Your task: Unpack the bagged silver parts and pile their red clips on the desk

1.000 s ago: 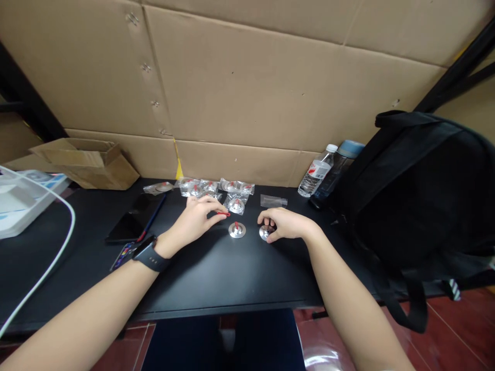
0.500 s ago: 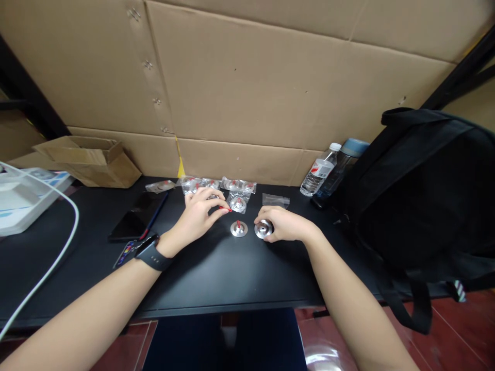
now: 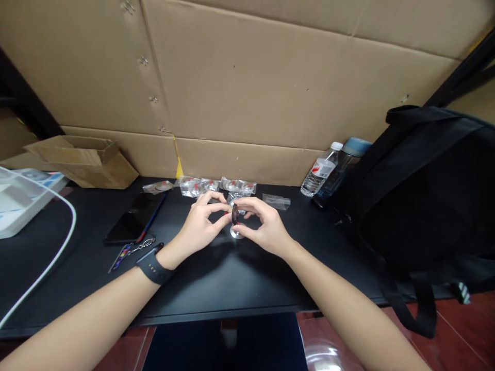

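The round, shiny metal disc (image 3: 234, 214), pinched on edge by the right hand's (image 3: 266, 225) fingers, has moved left above the black counter (image 3: 270, 283); the left hand's (image 3: 201, 221) fingers pinch a thin red cord (image 3: 226, 212); both pieces now sit close together.

L hand (image 3: 199, 221) & R hand (image 3: 268, 226) v. close, both curled, prob. pinching

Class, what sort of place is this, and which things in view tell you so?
Probably a makeshift indoor workspace: a black tabletop backed by a cardboard panel, with reddish floor tiles below.
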Available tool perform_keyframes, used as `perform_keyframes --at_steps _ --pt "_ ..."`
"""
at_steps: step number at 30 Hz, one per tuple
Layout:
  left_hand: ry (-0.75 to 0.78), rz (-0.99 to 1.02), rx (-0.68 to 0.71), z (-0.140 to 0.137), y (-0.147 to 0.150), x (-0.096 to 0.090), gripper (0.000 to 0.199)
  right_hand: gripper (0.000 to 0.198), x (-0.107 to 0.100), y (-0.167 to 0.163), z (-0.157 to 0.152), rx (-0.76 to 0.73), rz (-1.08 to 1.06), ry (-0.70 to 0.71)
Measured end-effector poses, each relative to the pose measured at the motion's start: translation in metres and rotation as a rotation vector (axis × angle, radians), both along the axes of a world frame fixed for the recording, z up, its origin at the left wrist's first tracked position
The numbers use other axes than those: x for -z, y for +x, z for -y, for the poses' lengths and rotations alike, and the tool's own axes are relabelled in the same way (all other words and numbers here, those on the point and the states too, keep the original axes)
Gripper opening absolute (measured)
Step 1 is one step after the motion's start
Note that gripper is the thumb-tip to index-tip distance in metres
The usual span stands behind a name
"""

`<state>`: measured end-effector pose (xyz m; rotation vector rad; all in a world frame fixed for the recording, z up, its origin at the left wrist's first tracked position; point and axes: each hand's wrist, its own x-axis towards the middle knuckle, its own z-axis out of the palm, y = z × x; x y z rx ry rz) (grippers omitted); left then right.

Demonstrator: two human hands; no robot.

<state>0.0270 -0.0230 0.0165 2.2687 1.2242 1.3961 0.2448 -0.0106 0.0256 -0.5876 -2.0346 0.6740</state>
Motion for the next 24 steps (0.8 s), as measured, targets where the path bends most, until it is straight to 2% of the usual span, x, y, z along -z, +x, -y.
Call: perform_keyframes --at_steps 6,10,16,24 --pt "0.038 -0.085 -0.054 0.006 0.001 -0.003 0.010 0.051 0.005 -0.002 0.001 0.006 -0.013 -0.043" --pt "0.098 -0.143 -0.106 0.010 0.003 -0.005 0.011 0.040 0.007 -0.005 0.002 0.017 -0.059 -0.100" --pt "0.118 -0.197 -0.159 0.014 0.004 -0.008 0.012 0.015 -0.005 0.002 0.001 0.041 0.126 -0.074" --pt "0.109 -0.219 -0.108 0.014 0.003 -0.013 0.015 0.013 -0.010 0.007 -0.001 0.018 0.221 -0.018"
